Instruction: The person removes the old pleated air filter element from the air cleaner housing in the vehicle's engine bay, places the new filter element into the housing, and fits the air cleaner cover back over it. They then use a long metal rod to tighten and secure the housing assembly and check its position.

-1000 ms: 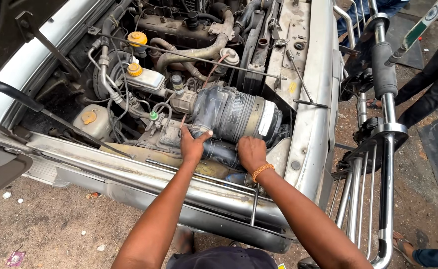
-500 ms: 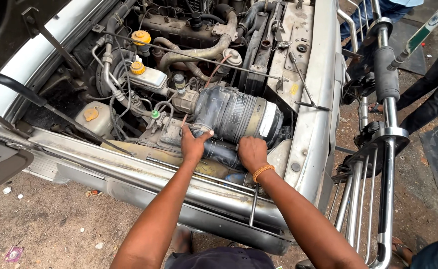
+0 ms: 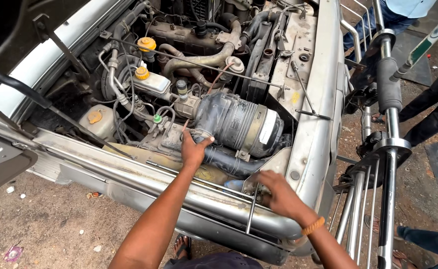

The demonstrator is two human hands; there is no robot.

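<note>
Your right hand has dropped from the black hose to the fender edge, fingers closed around a thin metal rod. Your left hand grips the hose just below the air-filter canister; hold it firm.

The air filter drum is dark grey with a ribbed silver middle and a white label at one end. Below it runs a black hose. Left of the drum, two caps are yellow-orange, and a small cap is green. The car body around the drum is dull silver, stained brown. An orange wristband circles the right wrist. The ground is sandy brown.
</note>
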